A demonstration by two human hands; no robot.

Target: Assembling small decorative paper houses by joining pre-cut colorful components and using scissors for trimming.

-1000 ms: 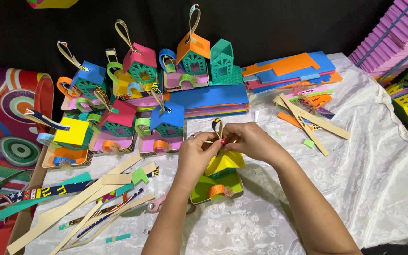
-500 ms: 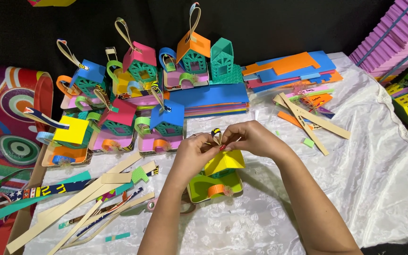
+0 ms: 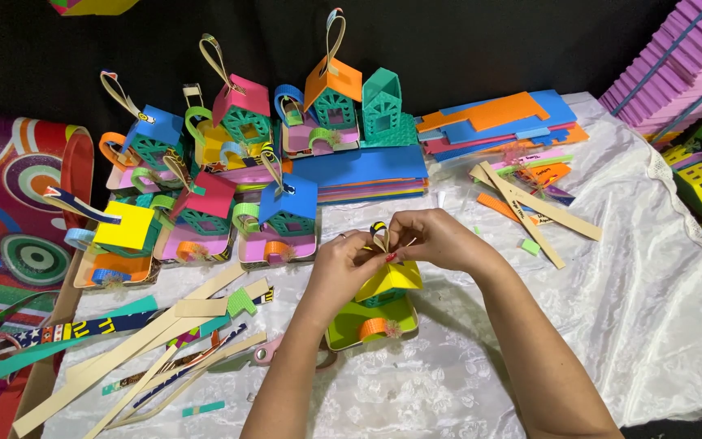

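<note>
A small toy house point(image 3: 383, 293) is seen near the middle of the table point(image 3: 652, 325), close to the front edge. It is made of foam. Its roof is yellow and sloped, its walls are green with a lattice look, and it sits on a lime green base. A little orange arch is stuck on the front of the base. A thin ribbon loop point(image 3: 380, 236) with a striped pattern stands up from the top of the roof.

The loop is pinched by both hands just above the roof. The left hand point(image 3: 343, 264) is closed on it from the left side, with finger and thumb pressed together. The right hand point(image 3: 440, 240) is closed on it from the right side in the same way.

More houses point(image 3: 241, 179) of many colours are lined up along the back left of the table. Flat foam sheets point(image 3: 497, 118) are stacked near the back right. Long ribbon strips point(image 3: 140, 349) are spread at the front left corner. A white cloth is laid over the table.
</note>
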